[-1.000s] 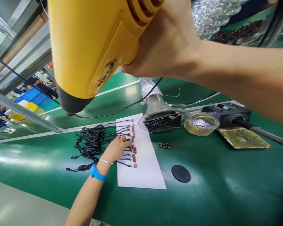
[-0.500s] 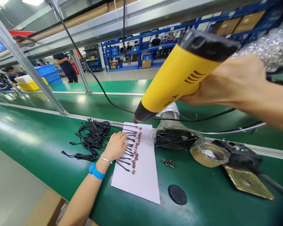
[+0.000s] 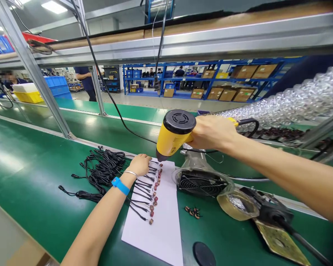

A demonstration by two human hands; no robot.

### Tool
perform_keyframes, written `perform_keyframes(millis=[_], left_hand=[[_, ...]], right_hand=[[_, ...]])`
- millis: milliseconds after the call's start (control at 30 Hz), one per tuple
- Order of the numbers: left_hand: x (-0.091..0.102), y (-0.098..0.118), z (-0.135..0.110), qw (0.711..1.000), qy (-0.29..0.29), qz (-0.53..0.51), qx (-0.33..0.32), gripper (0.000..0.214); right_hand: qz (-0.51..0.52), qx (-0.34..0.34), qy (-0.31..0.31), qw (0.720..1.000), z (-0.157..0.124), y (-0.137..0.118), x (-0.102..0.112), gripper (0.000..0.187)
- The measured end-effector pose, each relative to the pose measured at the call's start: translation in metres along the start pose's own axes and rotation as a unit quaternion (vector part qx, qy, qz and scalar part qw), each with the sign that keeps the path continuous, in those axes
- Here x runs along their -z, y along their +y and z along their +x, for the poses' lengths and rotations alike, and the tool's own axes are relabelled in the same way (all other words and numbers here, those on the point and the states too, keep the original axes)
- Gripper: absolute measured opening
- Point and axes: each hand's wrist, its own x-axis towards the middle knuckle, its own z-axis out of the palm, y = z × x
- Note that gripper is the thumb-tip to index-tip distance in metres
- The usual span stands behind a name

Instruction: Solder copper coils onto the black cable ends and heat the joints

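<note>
My right hand is closed round the handle of a yellow heat gun. Its black nozzle points down at the far end of a white paper sheet. On the sheet lies a row of black wires with small red-brown coil parts at their ends. My left hand rests on the wires at the sheet's far left; its fingers are curled and mostly hidden. A blue wristband and a thin bracelet sit on that wrist.
A heap of black cables lies left of the sheet on the green belt. Right of the sheet stand a fan duct, a glass dish, a soldering stand and a few loose coils. People stand far behind.
The heat gun has come down from close to the camera to just above the sheet's far end. My left hand has shifted a little further along the row of wires.
</note>
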Motion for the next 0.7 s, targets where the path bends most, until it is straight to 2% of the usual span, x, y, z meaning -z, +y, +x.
perform_keyframes(millis=[100,200,400,700], left_hand=[[-0.003,-0.005,0.020,0.999,-0.011,0.001,0.030,0.043],[-0.006,-0.007,0.029,0.998,-0.022,-0.005,0.054,0.037],[-0.009,-0.007,0.033,0.996,-0.018,-0.016,0.082,0.032],[-0.011,-0.008,0.032,0.997,-0.001,-0.015,0.077,0.029]], right_hand=[[0.002,-0.013,-0.013,1.000,0.006,0.001,-0.010,0.029],[0.001,-0.023,-0.014,1.000,0.011,0.003,-0.018,0.028],[0.018,-0.025,-0.011,0.999,0.016,0.007,-0.025,0.026],[0.025,-0.017,0.002,1.000,0.019,0.006,-0.031,0.030]])
